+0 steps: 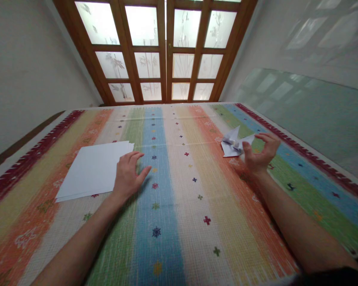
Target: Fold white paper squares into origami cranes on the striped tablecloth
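Observation:
At the right, a white folded-paper figure with pointed wings, like an origami crane (pixel 232 145), rests on the striped cloth. My right hand (pixel 261 153) is just beside it, thumb and fingers apart around its right wing tip; whether they touch the paper is hard to make out. On the left lies a small stack of white paper sheets (pixel 89 169), their edges slightly out of line. My left hand (pixel 129 172) is at the stack's right edge, covering part of it. Its thumb and fingers are spread toward the blue stripe, with nothing between them.
A striped, patterned tablecloth (pixel 173 206) covers the table. Wooden doors with frosted panes (pixel 166 51) stand beyond the far edge. A grey wall (pixel 32 59) borders the left, and a pale green glossy panel (pixel 310 111) runs along the right wall.

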`<state>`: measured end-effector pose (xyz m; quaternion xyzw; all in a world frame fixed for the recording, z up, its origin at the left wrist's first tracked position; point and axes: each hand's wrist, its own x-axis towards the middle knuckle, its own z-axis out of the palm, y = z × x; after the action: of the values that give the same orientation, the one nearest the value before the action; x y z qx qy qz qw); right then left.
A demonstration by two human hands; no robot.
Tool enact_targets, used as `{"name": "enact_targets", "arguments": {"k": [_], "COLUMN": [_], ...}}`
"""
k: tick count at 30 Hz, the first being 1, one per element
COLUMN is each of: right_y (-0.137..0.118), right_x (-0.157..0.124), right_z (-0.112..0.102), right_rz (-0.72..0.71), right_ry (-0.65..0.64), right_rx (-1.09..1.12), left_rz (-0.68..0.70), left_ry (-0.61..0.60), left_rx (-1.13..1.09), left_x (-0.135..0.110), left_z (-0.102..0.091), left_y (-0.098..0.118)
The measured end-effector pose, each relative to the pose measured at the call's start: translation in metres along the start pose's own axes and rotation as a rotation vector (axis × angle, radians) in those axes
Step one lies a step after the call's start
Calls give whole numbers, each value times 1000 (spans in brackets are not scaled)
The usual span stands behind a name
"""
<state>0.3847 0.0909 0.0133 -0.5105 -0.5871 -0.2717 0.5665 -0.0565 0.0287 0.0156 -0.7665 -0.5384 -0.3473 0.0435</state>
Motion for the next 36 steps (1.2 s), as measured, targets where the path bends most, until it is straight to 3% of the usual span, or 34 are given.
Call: {"name": "enact_targets", "arguments": {"k": [5,8,12,14,21,23,25,27,29,32,36], "right_y": [-43,-70,-96,-103,-109,-108,-109,-111,-116,-128,-143], "right_x": [-11,-22,-36,-41,-48,-49,-49,-49,-49,-48,-49], "right_z": [2,2,-1,-2,-7,-6,-6,-5,-6,-11,-19], "right_rz": [-215,-318,-419,-460,-459,-447,-439,-427,-412,-429,-562], "right_ry": [-129,-254,-372,-435,-506,-511,-506,-492,-474,-438,-451], "right_rx": [143,224,377,421,479,469,457,451,448,452,444], "left_rz": [58,58,58,54,160,121,47,-6,40,260,490], "left_ry": [-62,-185,-383,-419,-427,-366,-218,2,166,205,98], "left_rx": [123,215,271,282,293,343,413,450,396,245,13], "left_x": [-10,-25,-39,-41,-36,-32,-26,-16,-7,0,-8], "left_z": [-28,-39,-47,-49,-55,-58,-61,-64,-65,-59,-37], "left_y": [-46,-68,-81,-82,-74,-74,-72,-66,-49,-4,57]}}
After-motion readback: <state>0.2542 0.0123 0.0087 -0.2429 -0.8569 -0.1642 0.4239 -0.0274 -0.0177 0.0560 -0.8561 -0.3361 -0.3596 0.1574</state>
